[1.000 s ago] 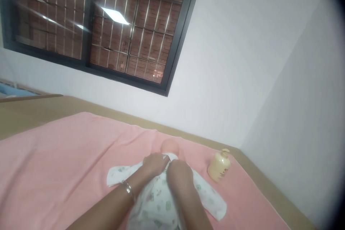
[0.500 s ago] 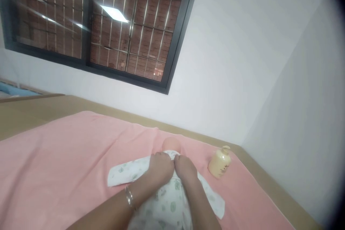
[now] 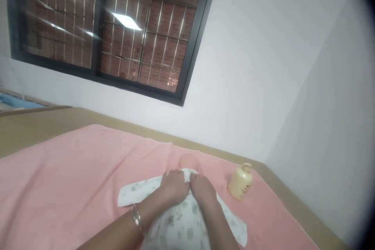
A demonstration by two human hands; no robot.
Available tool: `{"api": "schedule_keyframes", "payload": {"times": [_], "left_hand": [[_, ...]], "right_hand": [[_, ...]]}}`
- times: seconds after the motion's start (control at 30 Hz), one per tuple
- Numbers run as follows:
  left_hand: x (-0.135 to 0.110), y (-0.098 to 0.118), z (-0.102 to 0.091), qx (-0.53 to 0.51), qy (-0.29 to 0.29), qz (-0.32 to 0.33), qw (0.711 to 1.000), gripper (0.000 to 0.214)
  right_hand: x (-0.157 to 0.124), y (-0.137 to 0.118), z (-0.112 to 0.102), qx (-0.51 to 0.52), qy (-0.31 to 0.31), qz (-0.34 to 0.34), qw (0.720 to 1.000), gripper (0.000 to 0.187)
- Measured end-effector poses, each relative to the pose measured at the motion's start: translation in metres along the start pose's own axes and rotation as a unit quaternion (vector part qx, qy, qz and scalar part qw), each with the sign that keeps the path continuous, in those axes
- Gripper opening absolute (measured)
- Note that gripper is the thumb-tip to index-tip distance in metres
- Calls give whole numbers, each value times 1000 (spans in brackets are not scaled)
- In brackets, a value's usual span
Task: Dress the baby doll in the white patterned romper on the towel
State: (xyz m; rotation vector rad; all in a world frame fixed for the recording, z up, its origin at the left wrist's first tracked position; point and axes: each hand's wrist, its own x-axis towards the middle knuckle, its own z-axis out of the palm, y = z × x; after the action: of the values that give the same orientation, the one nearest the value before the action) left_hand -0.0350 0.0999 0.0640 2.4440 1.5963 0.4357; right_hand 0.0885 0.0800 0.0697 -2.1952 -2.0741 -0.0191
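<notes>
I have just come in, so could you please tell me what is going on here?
A person's left hand and right hand are close together on the upper part of a white printed garment. Their exact grip is hidden. The sleeves are spread on a pink cloth, and a doll-like head shows just beyond the garment. A yellow pump bottle is on the cloth to the right.

Indoor room, home or infant-care type; which, cannot tell. Evidence: plain white walls (image 3: pixel 249 58); dark-framed window (image 3: pixel 191 52), metal bars (image 3: pixel 143 47) behind glass, brickwork (image 3: pixel 175 23) beyond; bright light reflection (image 3: pixel 127 21) on pane. Tan surface (image 3: pixel 32 129) along wall, pink cloth (image 3: pixel 67 164) spread over; thereon cream pump bottle (image 3: pixel 240 181), small leaf-and-figure-type patterned garment (image 3: pixel 175 224).
</notes>
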Motion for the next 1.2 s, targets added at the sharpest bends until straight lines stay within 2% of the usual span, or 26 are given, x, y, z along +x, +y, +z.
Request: {"api": "schedule_keyframes", "payload": {"times": [0.1,0.27,0.33,0.43,0.6,0.73,0.87,0.97,1.03,1.1,1.2], "left_hand": [[0,0,-3,-6,-16,-8,1000,48],[11,-10,1,-37,-14,-59,997,49],[14,-13,3,-50,-21,-63,997,50],[13,-12,5,-37,-12,-54,998,50],[0,3,5,60,36,-6,998,36],[-5,10,5,118,36,21,992,25],[3,-1,5,61,46,-2,997,36],[12,-13,4,-30,7,-19,999,44],[14,-16,4,-55,-10,-19,998,44],[12,-12,2,-35,3,-18,999,44],[2,1,-2,55,23,-9,998,35]], "right_hand": [[6,5,5,-20,-12,-19,1000,31],[-3,-2,-5,55,7,56,997,39],[-10,-7,-13,83,9,63,995,38],[-14,-8,-17,86,13,50,995,37],[3,11,3,100,-2,70,992,50],[8,16,10,109,-7,57,992,54],[-11,-1,-9,44,14,34,998,43],[-26,-12,-25,52,2,30,998,40],[-28,-12,-28,69,-3,31,997,41],[-24,-7,-24,87,-4,27,996,44],[-8,7,-9,120,-6,35,992,50]]}}
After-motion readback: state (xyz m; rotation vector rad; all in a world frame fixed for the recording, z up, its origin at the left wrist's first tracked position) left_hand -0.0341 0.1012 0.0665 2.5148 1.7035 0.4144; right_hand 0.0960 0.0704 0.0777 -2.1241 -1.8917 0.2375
